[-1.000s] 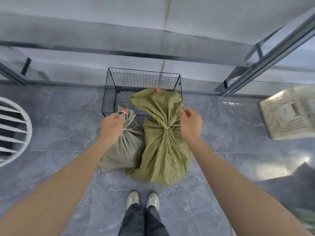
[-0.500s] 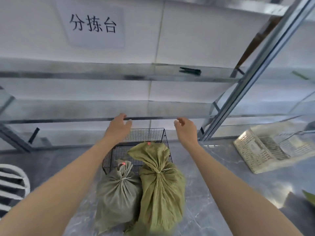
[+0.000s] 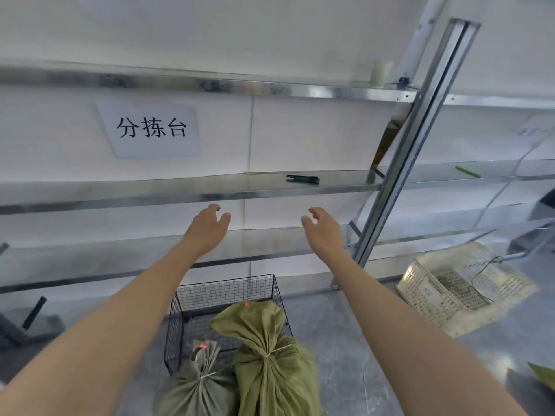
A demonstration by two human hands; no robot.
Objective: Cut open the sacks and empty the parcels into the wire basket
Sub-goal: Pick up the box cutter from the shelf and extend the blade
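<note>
Both hands have lifted off the tied sacks (image 3: 270,361) and reach up above the wire basket (image 3: 228,292): left hand (image 3: 207,229) and right hand (image 3: 322,232), each grip apart, empty. The sacks stand uncut against the basket's near side; a dark tool (image 3: 301,178), probably the cutter, lies shelved above it.

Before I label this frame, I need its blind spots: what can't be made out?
Head view only.
Dark tool on the shelf: too small to identify.
Green sack and grey sack: bottoms cut off by the lower edge; cloth hides contents.
Wire basket: front floor hidden behind the sacks.
</note>
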